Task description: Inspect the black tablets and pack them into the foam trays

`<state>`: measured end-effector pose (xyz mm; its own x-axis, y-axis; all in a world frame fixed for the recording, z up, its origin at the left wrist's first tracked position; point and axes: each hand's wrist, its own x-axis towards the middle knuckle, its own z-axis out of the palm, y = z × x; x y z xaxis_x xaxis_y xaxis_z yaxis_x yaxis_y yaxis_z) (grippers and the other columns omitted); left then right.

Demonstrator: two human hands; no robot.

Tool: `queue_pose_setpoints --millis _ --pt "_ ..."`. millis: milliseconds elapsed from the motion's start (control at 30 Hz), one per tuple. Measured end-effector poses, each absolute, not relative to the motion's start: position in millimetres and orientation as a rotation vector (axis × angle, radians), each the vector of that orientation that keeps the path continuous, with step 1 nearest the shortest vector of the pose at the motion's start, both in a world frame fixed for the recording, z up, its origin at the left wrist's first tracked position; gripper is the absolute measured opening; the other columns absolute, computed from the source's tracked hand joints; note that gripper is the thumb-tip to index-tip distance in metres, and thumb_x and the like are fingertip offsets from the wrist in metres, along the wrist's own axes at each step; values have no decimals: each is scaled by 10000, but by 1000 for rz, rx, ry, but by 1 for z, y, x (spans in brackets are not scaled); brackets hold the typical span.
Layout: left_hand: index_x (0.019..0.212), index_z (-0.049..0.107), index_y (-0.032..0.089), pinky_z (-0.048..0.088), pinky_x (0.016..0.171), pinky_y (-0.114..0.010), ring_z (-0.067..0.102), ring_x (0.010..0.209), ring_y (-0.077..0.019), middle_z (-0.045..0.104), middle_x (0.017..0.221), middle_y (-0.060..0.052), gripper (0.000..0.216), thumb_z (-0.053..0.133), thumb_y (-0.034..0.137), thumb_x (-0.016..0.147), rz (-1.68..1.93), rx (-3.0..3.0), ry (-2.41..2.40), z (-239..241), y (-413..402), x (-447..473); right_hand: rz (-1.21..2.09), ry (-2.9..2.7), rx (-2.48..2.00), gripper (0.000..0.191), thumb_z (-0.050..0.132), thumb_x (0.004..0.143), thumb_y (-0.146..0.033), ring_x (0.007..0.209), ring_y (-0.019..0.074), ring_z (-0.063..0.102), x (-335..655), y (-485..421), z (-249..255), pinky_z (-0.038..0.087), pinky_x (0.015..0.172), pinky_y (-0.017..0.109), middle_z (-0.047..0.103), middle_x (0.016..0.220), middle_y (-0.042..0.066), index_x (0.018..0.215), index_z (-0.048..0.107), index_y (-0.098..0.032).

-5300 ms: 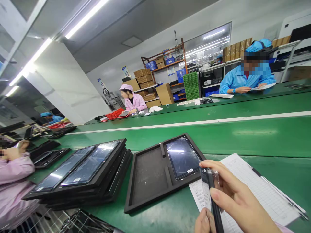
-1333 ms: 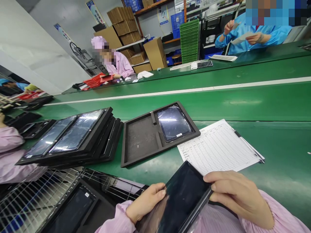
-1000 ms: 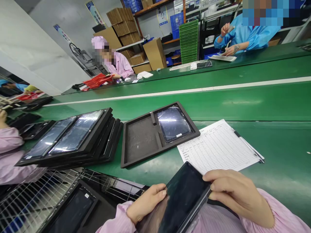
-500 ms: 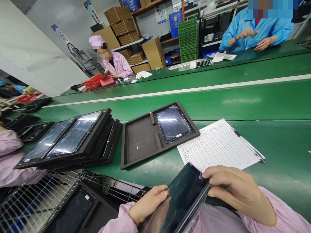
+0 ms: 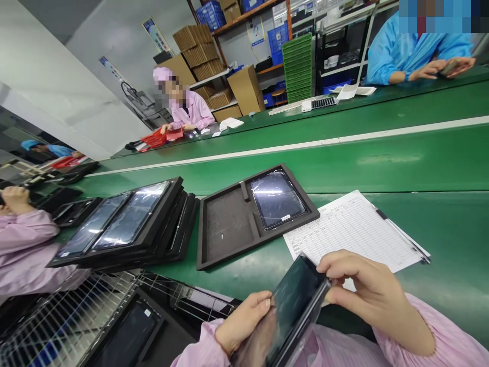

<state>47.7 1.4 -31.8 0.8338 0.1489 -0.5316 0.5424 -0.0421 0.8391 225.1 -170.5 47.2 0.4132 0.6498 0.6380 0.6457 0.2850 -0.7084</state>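
A dark-screened tablet is held before the person's body at the near side of a green bench, its long axis slanting from lower left to upper right. The left hand grips its left long edge; the right hand pinches its far right corner, where clear film shows. A black tray, with a second tablet in its right compartment, lies ahead and leftward, nearer the left hand. The held tablet's near end is cut off, its underside and most left fingers are hidden, and whether the film is loose cannot be told
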Motion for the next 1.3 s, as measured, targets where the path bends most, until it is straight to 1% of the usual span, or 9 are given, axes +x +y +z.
queue_pose_setpoints --millis 200,333,633,800,867,1000,1067,1167,1300 --pt "583 342 196 258 561 -265 252 587 -115 296 589 35 705 390 899 554 -284 1589 551 -30 1 54 8 -1224 -1324 170 538 927 -337 638 149 657 222 -164 50 533 483 181 652 741 42 821 532 -205" --pt "594 363 191 247 557 -265 258 590 -116 309 597 30 732 394 918 512 -264 1587 550 -34 5 54 -11 -1265 -1304 166 525 935 -326 571 124 637 221 -165 54 517 461 165 660 745 41 818 530 -208" --pt "610 409 180 248 570 -262 272 599 -117 337 611 25 740 462 905 477 -203 1585 535 -25 11 56 -5 -1307 -1290 125 534 929 -318 614 115 643 219 -168 56 514 494 138 660 759 19 845 521 -227" --pt "570 410 178 260 563 -261 275 580 -113 338 578 29 712 512 877 480 -85 1582 581 -19 18 62 16 -1230 -1258 53 570 902 -266 632 130 620 218 -163 50 524 506 180 620 833 56 894 575 -214" --pt "577 420 176 286 579 -260 300 593 -118 365 589 25 693 543 853 492 16 1585 621 -16 23 70 36 -1125 -1271 84 582 875 -272 557 127 578 221 -154 52 504 463 204 589 756 47 877 614 -195" --pt "640 438 183 354 641 -267 374 639 -140 424 637 13 654 559 817 532 247 1567 688 -17 26 99 244 -939 -1378 174 494 840 -297 383 109 460 236 -127 67 397 351 207 472 503 -44 894 597 -167" --pt "662 430 192 376 670 -277 401 665 -153 437 667 2 644 539 816 551 362 1544 728 -24 23 114 223 -903 -1439 214 454 815 -318 372 106 423 247 -116 74 363 356 213 445 476 -57 879 590 -166" --pt "673 406 206 384 715 -290 406 704 -165 425 705 -6 644 529 825 541 519 1495 800 -43 13 133 181 -855 -1513 251 420 787 -362 396 111 395 263 -106 75 325 369 219 423 471 -54 778 594 -180" --pt "684 423 209 396 726 -302 428 728 -180 445 720 -21 664 518 844 519 561 1408 832 -65 -8 145 131 -847 -1574 311 397 812 -392 470 129 446 275 -105 66 364 434 229 462 510 -27 673 585 -187"
